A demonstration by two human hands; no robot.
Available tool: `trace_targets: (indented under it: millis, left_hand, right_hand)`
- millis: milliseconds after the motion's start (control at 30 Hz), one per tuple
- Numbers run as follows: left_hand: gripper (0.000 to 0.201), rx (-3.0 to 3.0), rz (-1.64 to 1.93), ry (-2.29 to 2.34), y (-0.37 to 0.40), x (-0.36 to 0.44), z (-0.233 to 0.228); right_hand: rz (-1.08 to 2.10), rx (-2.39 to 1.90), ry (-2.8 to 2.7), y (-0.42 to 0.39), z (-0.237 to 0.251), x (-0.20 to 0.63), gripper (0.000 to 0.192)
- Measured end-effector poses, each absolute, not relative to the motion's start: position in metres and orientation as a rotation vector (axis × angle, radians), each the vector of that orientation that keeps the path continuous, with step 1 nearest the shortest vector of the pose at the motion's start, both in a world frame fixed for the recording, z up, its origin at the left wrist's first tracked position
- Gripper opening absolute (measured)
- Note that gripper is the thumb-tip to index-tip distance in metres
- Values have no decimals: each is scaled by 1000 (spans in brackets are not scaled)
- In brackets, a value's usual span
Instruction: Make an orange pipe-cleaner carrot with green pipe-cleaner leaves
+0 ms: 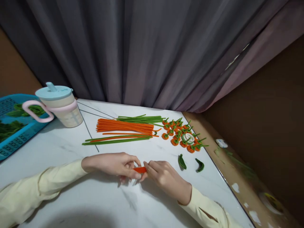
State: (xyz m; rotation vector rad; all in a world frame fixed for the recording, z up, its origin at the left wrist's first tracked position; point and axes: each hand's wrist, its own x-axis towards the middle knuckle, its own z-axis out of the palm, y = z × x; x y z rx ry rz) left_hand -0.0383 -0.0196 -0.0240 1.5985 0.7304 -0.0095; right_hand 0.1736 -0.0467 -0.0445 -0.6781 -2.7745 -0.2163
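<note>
Both hands meet over the table: left hand and right hand fingers pinch an orange pipe cleaner; I'd roll it tight, bundle at twelve o'clock

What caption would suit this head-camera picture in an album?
Both hands, left hand and right hand, pinch an orange pipe cleaner piece over a white table.

Seeing dim, warm room light from overhead, tabletop brightest. Soft shadow under my forearms, broad dark patch at near edge. Mild sheen on the marble, no hard glare. Wide-angle bends the edges; far-right corner murky, slightly soft.
</note>
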Motion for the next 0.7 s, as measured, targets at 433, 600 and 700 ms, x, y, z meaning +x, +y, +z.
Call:
trace_targets:
  millis: [433,600,700]
  left_hand:
    - [37,1088,50,526,-24,-22,-55]
    - [42,1007,-107,474,-31,-12,-55]
    - [39,997,-192,517,-37,-9,-52]
  right_hand:
    - [-35,-971,-2776,-70,-43,200,9]
    - [-379,-961,-2816,-92,-45,193,11]
    - [-401,-936,-2834,-102,-45,189,7]
